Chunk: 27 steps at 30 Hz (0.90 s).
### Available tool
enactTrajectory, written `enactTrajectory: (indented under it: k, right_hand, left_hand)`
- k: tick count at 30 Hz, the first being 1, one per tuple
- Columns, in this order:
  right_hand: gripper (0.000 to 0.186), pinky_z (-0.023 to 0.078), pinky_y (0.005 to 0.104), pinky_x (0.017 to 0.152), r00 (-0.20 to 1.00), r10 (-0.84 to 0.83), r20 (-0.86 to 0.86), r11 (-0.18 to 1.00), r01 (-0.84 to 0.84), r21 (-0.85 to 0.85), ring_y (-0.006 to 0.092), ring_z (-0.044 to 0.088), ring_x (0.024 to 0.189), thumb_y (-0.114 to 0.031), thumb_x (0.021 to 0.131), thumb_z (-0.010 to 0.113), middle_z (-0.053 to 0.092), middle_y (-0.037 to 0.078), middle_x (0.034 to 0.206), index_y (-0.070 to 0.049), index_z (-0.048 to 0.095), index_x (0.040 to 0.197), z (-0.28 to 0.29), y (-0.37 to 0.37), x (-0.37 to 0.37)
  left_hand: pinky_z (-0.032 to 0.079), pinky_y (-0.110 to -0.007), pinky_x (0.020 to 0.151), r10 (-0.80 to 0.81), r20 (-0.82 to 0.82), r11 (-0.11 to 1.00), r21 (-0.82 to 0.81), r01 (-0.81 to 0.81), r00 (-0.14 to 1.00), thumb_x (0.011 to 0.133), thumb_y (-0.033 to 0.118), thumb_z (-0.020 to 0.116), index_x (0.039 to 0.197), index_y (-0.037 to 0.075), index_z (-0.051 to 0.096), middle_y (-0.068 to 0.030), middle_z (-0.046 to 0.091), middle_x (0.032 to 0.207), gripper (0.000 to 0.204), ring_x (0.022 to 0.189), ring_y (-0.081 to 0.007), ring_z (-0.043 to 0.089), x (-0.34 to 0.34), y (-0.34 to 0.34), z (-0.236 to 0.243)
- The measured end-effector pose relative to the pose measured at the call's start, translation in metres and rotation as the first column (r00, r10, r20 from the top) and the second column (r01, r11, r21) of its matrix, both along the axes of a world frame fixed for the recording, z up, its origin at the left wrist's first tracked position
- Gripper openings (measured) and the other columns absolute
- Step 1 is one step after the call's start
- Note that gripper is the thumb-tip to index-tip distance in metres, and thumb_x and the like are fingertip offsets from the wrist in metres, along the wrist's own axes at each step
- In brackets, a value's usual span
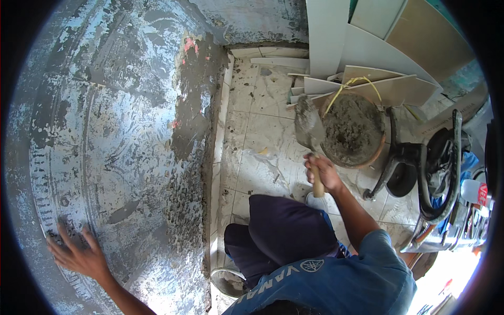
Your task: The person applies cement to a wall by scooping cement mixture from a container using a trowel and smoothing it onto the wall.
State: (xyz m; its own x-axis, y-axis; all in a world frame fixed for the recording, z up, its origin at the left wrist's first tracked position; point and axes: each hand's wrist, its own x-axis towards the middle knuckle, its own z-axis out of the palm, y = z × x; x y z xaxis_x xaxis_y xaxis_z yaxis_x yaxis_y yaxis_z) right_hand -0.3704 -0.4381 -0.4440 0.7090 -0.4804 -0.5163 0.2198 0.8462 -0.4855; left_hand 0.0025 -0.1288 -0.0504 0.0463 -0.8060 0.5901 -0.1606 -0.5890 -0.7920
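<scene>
Along the floor (249, 126), the wall (126, 142) is seemingly coated in one grey patch (190, 118) and left undone where pitted, the trowel (308, 126) being gripped by the right hand (325, 176) at the left rim of the bucket (379, 151), the left hand (79, 257) spread against the wall.

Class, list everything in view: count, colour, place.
Patchy wall: one, grey, left.
Tiled floor: one, pale, centre.
Flat panels: several, white and brown, upper right.
Round bucket: one, brown, below panels.
Mortar: one mass, grey, in bucket.
Thin cord: one, yellow, on bucket.
Wood-handled trowel: one, grey, beside bucket.
Curved object: one, black, right.
Rounded container: one, white, far right.
Clutter: several items, mixed, right.
Round pail: one, grey, bottom centre.
Shoe: one visible, pale, centre.
Shirt: one, blue, bottom.
Trousers: one pair, dark, bottom.
Left hand: one, bare, on wall.
Right hand: one, bare, gripping trowel.
</scene>
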Motion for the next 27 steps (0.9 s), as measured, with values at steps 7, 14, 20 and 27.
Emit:
enactTrajectory:
  k: [7, 14, 20, 27]
  right_hand:
    - [0.018, 0.041, 0.0274, 0.048, 0.955, -0.296, 0.015, 0.919, 0.289, -0.268, 0.0110, 0.049, 0.057, -0.015, 0.089, 0.047, 0.050, 0.003, 0.078, -0.003, 0.048, 0.102, -0.031, -0.063, 0.155]
    - [0.024, 0.044, 0.0456, 0.077, 0.400, -0.843, -0.359, 0.436, 0.120, -0.892, 0.0433, 0.053, 0.085, -0.017, 0.087, 0.051, 0.055, 0.027, 0.094, 0.004, 0.049, 0.098, -0.135, -0.087, 0.343]
    - [0.027, 0.047, 0.0473, 0.068, 0.928, -0.299, -0.221, 0.569, -0.012, -0.822, 0.0454, 0.057, 0.078, -0.021, 0.086, 0.053, 0.060, 0.024, 0.081, 0.003, 0.047, 0.096, -0.100, 0.021, 0.387]
    - [0.025, 0.045, 0.0270, 0.046, 0.945, -0.157, -0.288, 0.929, 0.042, -0.368, 0.0125, 0.052, 0.052, -0.028, 0.091, 0.049, 0.053, 0.003, 0.073, -0.004, 0.051, 0.097, -0.197, -0.033, 0.362]
  left_hand:
    - [0.022, -0.051, 0.108, 0.110, 0.147, 0.990, 0.069, -0.121, 0.983, 0.090, 0.061, 0.033, 0.141, 0.027, 0.036, -0.0133, 0.026, 0.148, 0.060, 0.136, -0.0319, 0.025, 0.005, 0.025, 0.003]
    - [0.018, -0.049, 0.109, 0.106, 0.166, 0.980, 0.151, -0.131, 0.980, 0.092, 0.058, 0.032, 0.143, 0.019, 0.033, -0.0167, 0.023, 0.148, 0.064, 0.136, -0.0338, 0.023, 0.006, 0.015, 0.002]
    - [0.019, -0.051, 0.108, 0.143, 0.180, 0.971, 0.164, -0.173, 0.973, 0.092, 0.057, 0.033, 0.142, 0.017, 0.035, -0.0179, 0.023, 0.148, 0.064, 0.135, -0.0364, 0.024, -0.003, 0.011, -0.003]
    - [0.019, -0.067, 0.099, 0.327, 0.049, 0.931, 0.154, -0.331, 0.944, 0.086, 0.063, 0.034, 0.143, 0.007, 0.026, -0.0366, 0.009, 0.143, 0.081, 0.130, -0.0555, 0.016, -0.001, 0.016, -0.002]
